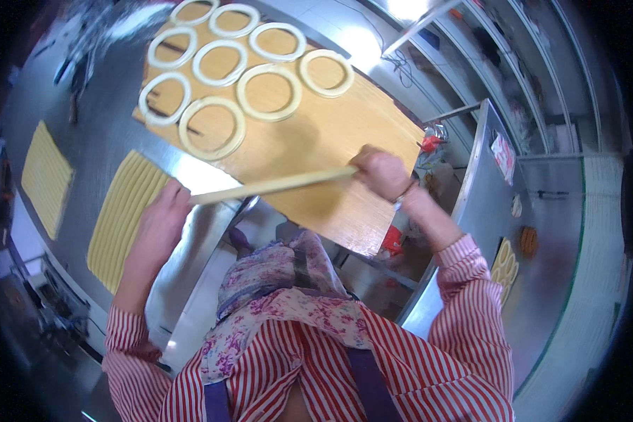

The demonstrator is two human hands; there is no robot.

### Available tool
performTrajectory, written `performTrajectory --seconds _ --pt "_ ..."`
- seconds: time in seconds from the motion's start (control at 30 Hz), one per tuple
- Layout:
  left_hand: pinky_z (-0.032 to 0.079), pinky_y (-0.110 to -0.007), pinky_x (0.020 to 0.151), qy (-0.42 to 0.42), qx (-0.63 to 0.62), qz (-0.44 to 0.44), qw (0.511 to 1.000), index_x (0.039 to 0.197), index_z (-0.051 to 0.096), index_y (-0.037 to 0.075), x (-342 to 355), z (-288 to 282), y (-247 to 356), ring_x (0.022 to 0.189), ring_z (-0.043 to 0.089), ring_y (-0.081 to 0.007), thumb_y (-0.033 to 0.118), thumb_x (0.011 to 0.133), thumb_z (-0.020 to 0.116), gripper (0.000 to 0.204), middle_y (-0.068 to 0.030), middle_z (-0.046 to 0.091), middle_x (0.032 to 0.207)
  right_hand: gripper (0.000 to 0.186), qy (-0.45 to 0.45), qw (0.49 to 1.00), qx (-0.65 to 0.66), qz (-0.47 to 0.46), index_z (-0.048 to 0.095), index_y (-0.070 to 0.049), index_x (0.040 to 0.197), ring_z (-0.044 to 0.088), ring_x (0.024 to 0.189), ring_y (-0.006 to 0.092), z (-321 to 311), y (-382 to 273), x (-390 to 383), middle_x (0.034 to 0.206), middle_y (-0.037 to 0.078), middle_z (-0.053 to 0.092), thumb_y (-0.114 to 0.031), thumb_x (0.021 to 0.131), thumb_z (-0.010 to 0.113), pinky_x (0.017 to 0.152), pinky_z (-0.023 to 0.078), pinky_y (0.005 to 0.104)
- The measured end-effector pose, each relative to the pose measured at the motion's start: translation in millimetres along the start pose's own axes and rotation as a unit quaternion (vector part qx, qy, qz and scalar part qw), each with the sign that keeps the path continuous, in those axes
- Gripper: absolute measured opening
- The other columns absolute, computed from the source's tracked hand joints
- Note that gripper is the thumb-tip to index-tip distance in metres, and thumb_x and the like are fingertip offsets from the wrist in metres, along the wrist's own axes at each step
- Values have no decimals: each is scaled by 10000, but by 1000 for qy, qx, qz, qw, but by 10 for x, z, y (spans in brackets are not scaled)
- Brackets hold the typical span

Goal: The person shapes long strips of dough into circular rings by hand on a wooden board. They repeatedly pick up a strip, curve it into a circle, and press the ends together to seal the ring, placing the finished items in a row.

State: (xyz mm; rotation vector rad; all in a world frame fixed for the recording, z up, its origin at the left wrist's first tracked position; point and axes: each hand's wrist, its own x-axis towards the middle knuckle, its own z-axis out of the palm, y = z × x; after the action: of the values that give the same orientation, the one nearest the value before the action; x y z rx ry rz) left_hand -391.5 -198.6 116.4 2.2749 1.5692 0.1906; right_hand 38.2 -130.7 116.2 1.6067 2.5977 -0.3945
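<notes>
A long pale dough strip (274, 186) is stretched between my two hands, above the near part of a wooden board (344, 218). My left hand (166, 214) grips its left end, beside a row of yellow dough strips (123, 218) lying side by side on the steel table. The right end is closed in my right hand (382, 172), over the board's right side; that hand is slightly blurred. Several dough rings (213, 128) lie in rows on the far left part of the board, apart from both hands.
Another batch of dough strips (47, 179) lies farther left on the steel table (84, 137). Right of the board are red packages (392, 241) and a metal cabinet (475, 165). More dough rings (505, 271) show at far right. Metal racks (499, 63) stand behind.
</notes>
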Motion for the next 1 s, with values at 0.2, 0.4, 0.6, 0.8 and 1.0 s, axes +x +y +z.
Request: performTrajectory --seconds 0.2,0.4,0.6,0.8,1.0 --pt "545 -453 742 153 -48 103 982 1032 578 -3 2362 326 1527 939 625 -345 86 892 630 174 -152 538 1028 200 170 961 47 213 751 -93 972 684 872 315 -747 1799 -271 968 137 691 -196 807 705 775 552 402" --pt "563 -467 704 166 -95 4 982 1077 598 26 3966 1745 2445 936 654 -328 158 872 705 266 -138 573 1046 333 202 844 254 427 760 -49 985 715 722 299 573 3406 -163 810 151 735 -280 747 789 713 568 382" --pt "526 -398 838 157 56 100 981 1217 629 28 4884 2081 2705 929 631 -251 184 895 692 363 -126 620 1046 414 274 873 176 362 692 -97 1139 672 960 313 736 3738 251 1056 114 681 -281 778 776 813 548 410" --pt "443 -415 979 92 118 110 982 1165 685 51 5537 2475 2490 972 615 -230 177 874 712 318 -96 640 984 311 273 901 162 297 700 -123 1111 667 927 319 885 3902 717 1007 98 670 -221 819 735 793 540 424" --pt "414 -424 1049 81 39 220 971 1194 683 92 5569 2105 2489 1089 587 -212 111 879 676 315 -67 626 1121 282 264 896 194 301 709 -103 1115 695 883 288 660 4049 528 1057 74 691 -203 851 692 773 570 387"
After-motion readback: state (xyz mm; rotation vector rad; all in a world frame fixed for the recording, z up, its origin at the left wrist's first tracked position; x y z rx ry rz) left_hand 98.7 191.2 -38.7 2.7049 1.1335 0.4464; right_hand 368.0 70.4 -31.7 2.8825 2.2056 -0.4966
